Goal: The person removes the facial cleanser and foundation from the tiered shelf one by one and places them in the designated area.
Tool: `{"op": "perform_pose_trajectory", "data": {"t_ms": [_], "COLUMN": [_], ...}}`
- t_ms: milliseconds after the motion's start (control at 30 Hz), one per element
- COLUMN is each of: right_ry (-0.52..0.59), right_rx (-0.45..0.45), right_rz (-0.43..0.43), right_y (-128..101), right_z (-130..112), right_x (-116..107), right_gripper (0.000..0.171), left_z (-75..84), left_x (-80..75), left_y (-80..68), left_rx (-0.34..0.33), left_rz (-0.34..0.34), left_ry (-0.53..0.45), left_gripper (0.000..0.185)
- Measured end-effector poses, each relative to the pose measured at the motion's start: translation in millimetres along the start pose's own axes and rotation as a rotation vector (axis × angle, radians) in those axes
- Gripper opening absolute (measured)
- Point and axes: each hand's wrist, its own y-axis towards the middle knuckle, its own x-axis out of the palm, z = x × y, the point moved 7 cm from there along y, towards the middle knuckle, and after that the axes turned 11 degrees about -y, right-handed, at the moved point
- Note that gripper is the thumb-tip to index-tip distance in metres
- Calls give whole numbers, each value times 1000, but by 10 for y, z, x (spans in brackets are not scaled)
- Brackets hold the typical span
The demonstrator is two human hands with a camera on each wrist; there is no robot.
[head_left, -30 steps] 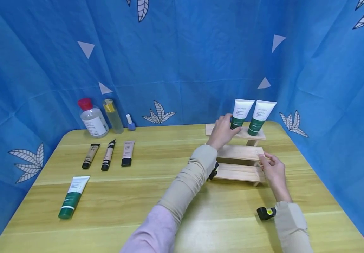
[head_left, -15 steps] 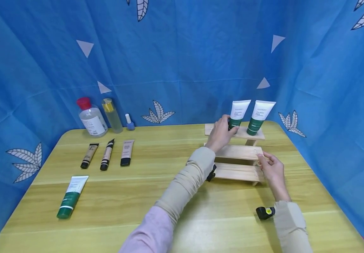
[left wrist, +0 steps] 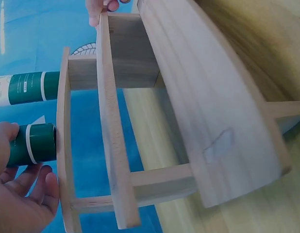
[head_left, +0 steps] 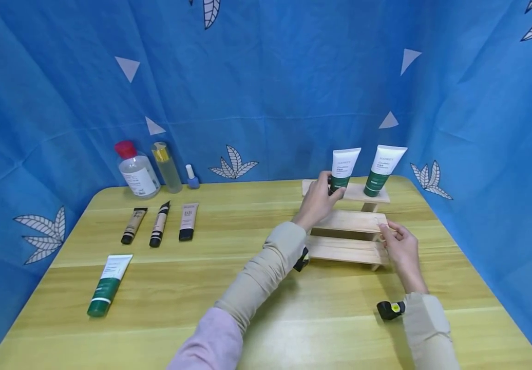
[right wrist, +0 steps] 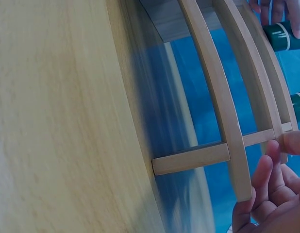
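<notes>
— Holding the green-and-white tube (head_left: 342, 170) by its dark cap end, the left hand (head_left: 318, 201) has its fingers curled round it, and the tube stands on the top shelf of the stepped wooden rack (head_left: 346, 222) with its cap down. How would you handle it well?

— Keep it upright and square to the shelf, just beside the second tube (head_left: 382, 169), without knocking that one. The right hand (head_left: 400, 246) should steady the rack, as I judge it.

— How does that hand sit?

— Its fingertips pinch the right end of the middle shelf, with the wrist low over the table (head_left: 229, 303).

— And the left arm?

— It reaches forward across the rack's front, with its sleeve near the lowest step.
</notes>
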Motion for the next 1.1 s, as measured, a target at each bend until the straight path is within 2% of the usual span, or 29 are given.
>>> {"op": "perform_pose_trajectory", "data": {"t_ms": [200,400,700,1100], "right_ry": [6,22,-2,25], "right_rx": [13,18,20,4], "right_rz": [-4,-5,1,19], "right_y": [-6,-6,-1,-15], "right_z": [7,8,-5,-21], "right_x": [-10,-11,-9,-12], "right_gripper": [60,60,61,58], "left_z": [-58,-105,-214,-385], "left_x": [-43,-101,-204,-518], "left_y": [-103,-221,-459,-809], "left_rx": [19,32,-19,-67], "left_rz": [-3,-6,-2,24], "left_ry": [-109,-166,-310,-367], "left_gripper": [50,49,47,43]}}
